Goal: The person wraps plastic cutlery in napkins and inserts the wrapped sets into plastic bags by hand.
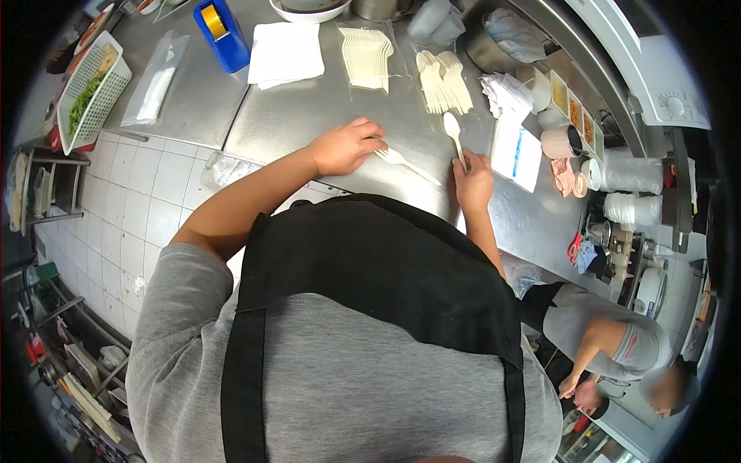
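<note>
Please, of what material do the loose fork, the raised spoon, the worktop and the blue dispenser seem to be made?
Fork: probably plastic, smooth and cream; no wood grain shows, though plant-based material is possible.
Spoon: the same look, equally open.
Worktop: likely stainless steel, satin; grey, with soft reflections.
Dispenser: likely hard plastic, smooth; evenly blue, moulded-looking.

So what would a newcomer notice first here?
Probably the bright blue tape dispenser, standing out at the top left of the steel counter. Then the pale spoon in the right hand, and the fork at the left hand's fingertips.
</note>
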`<act>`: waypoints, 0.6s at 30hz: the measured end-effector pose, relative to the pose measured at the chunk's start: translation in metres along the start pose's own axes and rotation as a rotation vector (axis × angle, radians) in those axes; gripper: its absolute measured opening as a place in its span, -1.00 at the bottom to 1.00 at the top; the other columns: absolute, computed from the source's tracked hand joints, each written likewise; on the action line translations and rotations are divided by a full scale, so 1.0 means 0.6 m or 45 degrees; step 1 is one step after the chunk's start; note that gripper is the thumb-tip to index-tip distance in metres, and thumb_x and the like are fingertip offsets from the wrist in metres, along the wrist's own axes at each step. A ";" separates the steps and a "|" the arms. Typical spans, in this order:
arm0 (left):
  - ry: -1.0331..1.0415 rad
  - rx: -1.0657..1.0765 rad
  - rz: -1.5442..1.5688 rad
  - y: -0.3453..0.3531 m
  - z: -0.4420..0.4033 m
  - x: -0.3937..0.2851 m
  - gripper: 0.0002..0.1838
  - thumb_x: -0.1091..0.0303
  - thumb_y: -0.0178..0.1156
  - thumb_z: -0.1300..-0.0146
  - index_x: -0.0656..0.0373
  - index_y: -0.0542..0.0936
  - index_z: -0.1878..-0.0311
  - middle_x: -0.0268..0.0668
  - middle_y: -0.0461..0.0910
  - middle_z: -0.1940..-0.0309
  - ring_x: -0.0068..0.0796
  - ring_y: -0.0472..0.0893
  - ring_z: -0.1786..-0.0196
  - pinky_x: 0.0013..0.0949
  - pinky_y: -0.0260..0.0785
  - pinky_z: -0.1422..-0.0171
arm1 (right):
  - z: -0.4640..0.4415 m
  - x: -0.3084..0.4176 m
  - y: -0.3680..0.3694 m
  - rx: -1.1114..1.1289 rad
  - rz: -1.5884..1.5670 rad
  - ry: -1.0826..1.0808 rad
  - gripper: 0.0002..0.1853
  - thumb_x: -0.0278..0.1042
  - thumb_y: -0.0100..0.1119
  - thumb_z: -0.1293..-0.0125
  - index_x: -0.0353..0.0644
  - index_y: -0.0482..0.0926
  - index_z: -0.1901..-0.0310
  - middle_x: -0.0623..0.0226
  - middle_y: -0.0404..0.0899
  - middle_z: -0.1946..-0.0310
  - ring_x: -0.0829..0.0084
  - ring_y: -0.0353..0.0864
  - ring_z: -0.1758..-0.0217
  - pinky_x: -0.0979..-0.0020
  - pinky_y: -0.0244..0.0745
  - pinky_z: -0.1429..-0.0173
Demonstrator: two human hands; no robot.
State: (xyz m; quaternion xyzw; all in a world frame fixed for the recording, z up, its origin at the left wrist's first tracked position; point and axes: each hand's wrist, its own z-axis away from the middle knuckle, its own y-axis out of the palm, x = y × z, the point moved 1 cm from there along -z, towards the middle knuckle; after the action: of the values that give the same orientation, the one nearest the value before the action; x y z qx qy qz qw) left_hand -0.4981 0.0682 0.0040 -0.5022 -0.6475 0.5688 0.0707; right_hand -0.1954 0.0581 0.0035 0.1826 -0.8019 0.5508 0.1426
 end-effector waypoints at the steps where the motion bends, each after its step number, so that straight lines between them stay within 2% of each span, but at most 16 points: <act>1: 0.016 -0.032 0.018 -0.012 0.007 -0.003 -0.63 0.51 0.21 -0.02 0.03 0.58 0.04 -0.28 0.47 -0.03 -0.20 0.43 -0.15 -0.20 0.41 -0.16 | -0.003 0.002 0.005 -0.023 -0.002 -0.010 -0.79 -0.34 0.29 -0.13 -0.22 0.67 0.22 0.14 0.57 0.34 0.09 0.58 0.22 0.19 0.49 0.14; 2: 0.032 -0.065 0.035 -0.023 0.012 -0.003 -0.62 0.51 0.21 -0.02 0.03 0.58 0.02 -0.26 0.46 -0.05 -0.17 0.42 -0.17 -0.19 0.40 -0.19 | -0.007 0.000 0.010 -0.046 -0.003 -0.021 -0.80 -0.33 0.29 -0.13 -0.22 0.67 0.22 0.13 0.57 0.35 0.09 0.58 0.22 0.19 0.49 0.13; 5: -0.148 -0.320 -0.225 -0.058 0.035 0.046 -0.56 0.50 0.22 -0.03 0.02 0.55 -0.05 -0.21 0.44 -0.10 -0.11 0.40 -0.21 -0.16 0.37 -0.24 | -0.021 -0.010 0.015 -0.018 0.045 -0.055 -0.80 -0.33 0.28 -0.13 -0.22 0.67 0.22 0.12 0.57 0.36 0.07 0.57 0.23 0.17 0.49 0.13; 7: -0.374 -0.510 -0.411 -0.091 0.041 0.103 -0.57 0.48 0.26 -0.02 0.02 0.56 -0.03 -0.20 0.42 -0.15 -0.12 0.37 -0.25 -0.16 0.35 -0.27 | -0.027 -0.018 0.006 0.063 0.091 -0.035 -0.79 -0.33 0.27 -0.13 -0.22 0.68 0.23 0.12 0.57 0.37 0.07 0.58 0.26 0.17 0.49 0.14; 9: -0.522 -0.550 -0.598 -0.134 0.047 0.141 -0.62 0.44 0.29 -0.03 0.04 0.57 0.02 -0.22 0.49 -0.08 -0.14 0.45 -0.17 -0.20 0.39 -0.21 | -0.023 -0.021 -0.022 0.175 0.131 0.028 -0.79 -0.32 0.27 -0.13 -0.22 0.68 0.23 0.11 0.57 0.38 0.07 0.58 0.29 0.17 0.49 0.16; 10: -0.570 -0.454 -0.555 -0.144 0.054 0.158 -0.64 0.42 0.30 -0.03 0.04 0.57 0.03 -0.24 0.52 -0.05 -0.15 0.47 -0.14 -0.21 0.40 -0.19 | -0.017 -0.032 -0.032 0.184 0.207 -0.004 -0.79 -0.31 0.27 -0.12 -0.23 0.67 0.26 0.11 0.59 0.39 0.11 0.60 0.32 0.17 0.49 0.18; 12: -0.661 -0.263 -0.467 -0.161 0.068 0.187 -0.66 0.39 0.32 -0.04 0.05 0.57 0.06 -0.27 0.57 0.02 -0.17 0.53 -0.07 -0.23 0.43 -0.15 | 0.002 -0.042 -0.046 0.157 0.150 0.100 -0.80 -0.30 0.27 -0.12 -0.23 0.67 0.27 0.11 0.60 0.38 0.13 0.61 0.34 0.19 0.50 0.19; 15: -0.682 -0.188 -0.403 -0.166 0.076 0.218 -0.64 0.39 0.35 -0.04 0.05 0.57 0.04 -0.31 0.60 0.01 -0.17 0.56 -0.04 -0.29 0.42 -0.15 | 0.008 -0.043 -0.046 0.103 0.034 0.102 -0.79 -0.30 0.27 -0.12 -0.23 0.66 0.26 0.15 0.62 0.38 0.15 0.62 0.38 0.24 0.51 0.22; 18: -0.763 -0.093 -0.270 -0.179 0.068 0.227 -0.64 0.36 0.37 -0.04 0.06 0.58 0.05 -0.25 0.56 -0.06 -0.12 0.54 -0.09 -0.26 0.40 -0.19 | -0.025 -0.031 -0.018 0.115 -0.016 0.076 -0.75 -0.30 0.30 -0.10 -0.22 0.65 0.19 0.17 0.64 0.39 0.18 0.63 0.39 0.28 0.51 0.22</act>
State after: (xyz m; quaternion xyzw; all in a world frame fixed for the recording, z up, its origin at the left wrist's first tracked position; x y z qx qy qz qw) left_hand -0.6528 0.1569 0.0113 -0.2441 -0.7082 0.6573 -0.0824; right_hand -0.1734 0.0710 0.0097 0.1773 -0.7704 0.5908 0.1614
